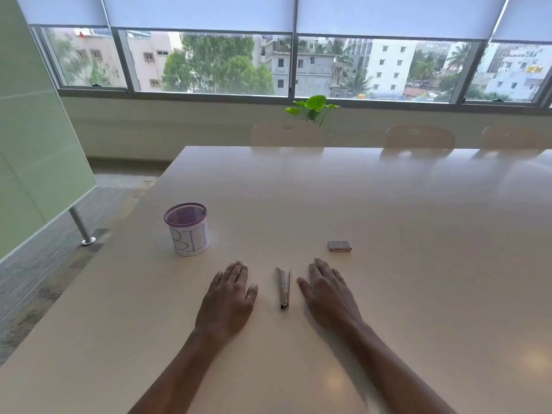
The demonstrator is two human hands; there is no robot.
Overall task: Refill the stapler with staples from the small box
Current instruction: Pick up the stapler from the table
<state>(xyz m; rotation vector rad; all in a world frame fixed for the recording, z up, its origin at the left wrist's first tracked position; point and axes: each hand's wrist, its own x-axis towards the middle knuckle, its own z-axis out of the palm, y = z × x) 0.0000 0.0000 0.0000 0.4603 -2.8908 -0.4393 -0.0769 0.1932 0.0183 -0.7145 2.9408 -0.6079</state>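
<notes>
A small silver stapler (283, 287) lies on the pale table (388, 204) between my two hands, its arms slightly spread and its dark hinge end toward me. A small reddish staple box (339, 246) lies shut on the table, just beyond and to the right of my right hand. My left hand (228, 300) rests flat, palm down, left of the stapler, holding nothing. Flat on the other side lies my right hand (327, 294), palm down and a short gap from the stapler, also holding nothing.
A purple mesh cup (187, 228) wrapped in paper lettered "BIN" stands at the left, beyond my left hand. The table's left edge runs diagonally near it. Chairs (288, 134) line the far side, with a green plant (313, 107) behind them.
</notes>
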